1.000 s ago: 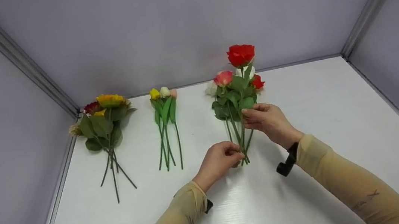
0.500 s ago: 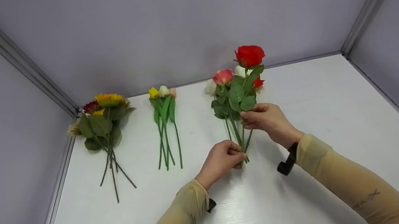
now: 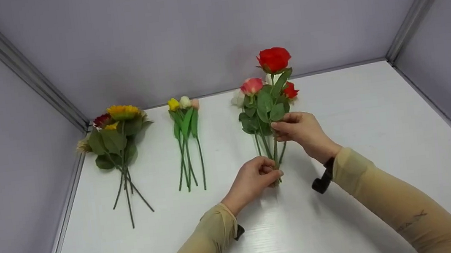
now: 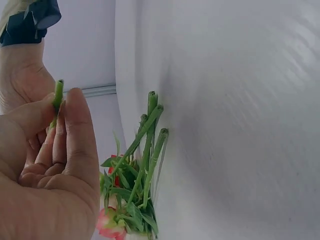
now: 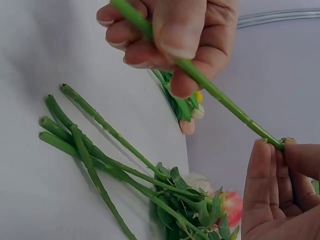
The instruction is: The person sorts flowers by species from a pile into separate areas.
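Both hands hold one red rose [image 3: 274,60] by its green stem, above several other roses. My right hand [image 3: 305,134] pinches the stem just below the leaves, between thumb and fingers. Lower down, my left hand [image 3: 253,180] pinches it near its cut end; in the left wrist view the stem's tip [image 4: 59,90] pokes out past the fingers. The right wrist view has the bare stem [image 5: 230,106] running straight between the two hands. Beneath lie a pink rose [image 3: 252,86], a smaller red rose [image 3: 290,90] and white ones, their stems [image 5: 100,162] crossing on the table.
On the white table [image 3: 228,228], a bunch of tulips [image 3: 186,124] lies left of the roses. Farther left is a bunch of sunflowers [image 3: 123,112] and darker blooms with crossed stems. Grey panels [image 3: 214,30] enclose the back and sides.
The held rose's head swung right, then back left and slightly up. My left hand shifted a little right along with the stem's lower end; my right hand rose slightly.
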`<action>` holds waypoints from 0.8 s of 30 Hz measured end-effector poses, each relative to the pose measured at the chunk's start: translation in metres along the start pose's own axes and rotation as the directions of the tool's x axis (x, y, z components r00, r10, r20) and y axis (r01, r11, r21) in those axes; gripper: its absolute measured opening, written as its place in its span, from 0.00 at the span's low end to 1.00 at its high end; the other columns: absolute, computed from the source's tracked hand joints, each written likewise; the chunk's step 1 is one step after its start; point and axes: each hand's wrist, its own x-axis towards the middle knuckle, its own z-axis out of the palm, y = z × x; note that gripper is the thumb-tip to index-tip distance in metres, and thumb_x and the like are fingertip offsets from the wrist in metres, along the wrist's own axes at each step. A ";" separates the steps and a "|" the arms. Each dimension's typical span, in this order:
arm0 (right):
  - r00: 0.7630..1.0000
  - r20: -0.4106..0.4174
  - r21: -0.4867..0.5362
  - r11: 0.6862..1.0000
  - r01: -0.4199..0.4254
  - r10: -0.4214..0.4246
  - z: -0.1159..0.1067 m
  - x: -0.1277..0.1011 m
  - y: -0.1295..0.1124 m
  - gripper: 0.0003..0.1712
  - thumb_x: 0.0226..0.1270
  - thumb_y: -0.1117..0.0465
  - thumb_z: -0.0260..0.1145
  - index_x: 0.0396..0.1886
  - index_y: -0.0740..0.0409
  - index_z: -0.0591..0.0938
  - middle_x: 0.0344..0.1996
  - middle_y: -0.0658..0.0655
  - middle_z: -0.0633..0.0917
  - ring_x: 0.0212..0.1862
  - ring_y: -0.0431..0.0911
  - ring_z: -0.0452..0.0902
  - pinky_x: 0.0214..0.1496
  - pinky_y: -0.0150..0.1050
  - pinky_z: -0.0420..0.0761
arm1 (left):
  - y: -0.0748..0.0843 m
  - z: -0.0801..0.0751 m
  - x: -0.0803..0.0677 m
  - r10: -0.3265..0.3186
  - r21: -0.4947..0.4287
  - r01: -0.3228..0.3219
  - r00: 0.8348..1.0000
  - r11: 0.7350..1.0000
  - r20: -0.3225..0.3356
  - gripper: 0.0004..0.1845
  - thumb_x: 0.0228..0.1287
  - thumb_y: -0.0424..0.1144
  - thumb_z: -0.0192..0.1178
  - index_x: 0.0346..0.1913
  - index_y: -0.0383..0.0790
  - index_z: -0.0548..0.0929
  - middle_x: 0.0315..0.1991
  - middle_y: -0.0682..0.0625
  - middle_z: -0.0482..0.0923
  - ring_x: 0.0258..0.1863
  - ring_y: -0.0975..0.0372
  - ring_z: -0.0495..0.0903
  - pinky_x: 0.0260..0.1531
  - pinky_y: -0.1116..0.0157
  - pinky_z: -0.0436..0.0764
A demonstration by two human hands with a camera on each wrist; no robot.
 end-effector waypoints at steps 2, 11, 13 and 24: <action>1.000 -0.017 -0.045 0.999 0.019 -0.019 -0.003 0.006 -0.003 0.18 0.69 0.58 0.73 0.44 0.69 0.81 0.41 0.64 0.84 0.40 0.50 0.84 0.48 0.42 0.87 | 0.001 -0.002 -0.002 0.034 0.090 -0.033 0.999 0.995 -0.003 0.19 0.71 0.48 0.67 0.57 0.40 0.83 0.42 0.54 0.84 0.39 0.62 0.86 0.41 0.59 0.86; 0.999 -0.042 -0.226 0.974 -0.025 0.016 -0.018 0.033 0.005 0.17 0.71 0.59 0.71 0.48 0.70 0.83 0.46 0.69 0.84 0.43 0.58 0.85 0.51 0.51 0.86 | -0.010 -0.014 -0.009 0.242 0.670 -0.203 0.970 0.714 0.036 0.32 0.76 0.58 0.57 0.75 0.46 0.70 0.71 0.48 0.69 0.69 0.55 0.70 0.65 0.57 0.73; 0.998 -0.044 -0.250 0.967 -0.054 0.045 -0.019 0.038 0.011 0.16 0.71 0.60 0.70 0.48 0.71 0.83 0.45 0.69 0.85 0.40 0.55 0.86 0.51 0.51 0.86 | -0.013 -0.015 -0.011 0.255 0.706 -0.219 0.965 0.673 0.057 0.34 0.76 0.57 0.58 0.77 0.46 0.68 0.74 0.47 0.66 0.73 0.54 0.65 0.69 0.56 0.70; 0.993 -0.076 -0.321 0.941 -0.107 0.087 -0.014 0.050 0.040 0.14 0.71 0.62 0.70 0.46 0.71 0.84 0.42 0.63 0.84 0.40 0.52 0.85 0.46 0.45 0.87 | -0.022 -0.016 -0.014 0.253 0.713 -0.238 0.964 0.659 0.087 0.34 0.76 0.54 0.59 0.77 0.46 0.67 0.75 0.46 0.64 0.75 0.54 0.62 0.72 0.55 0.66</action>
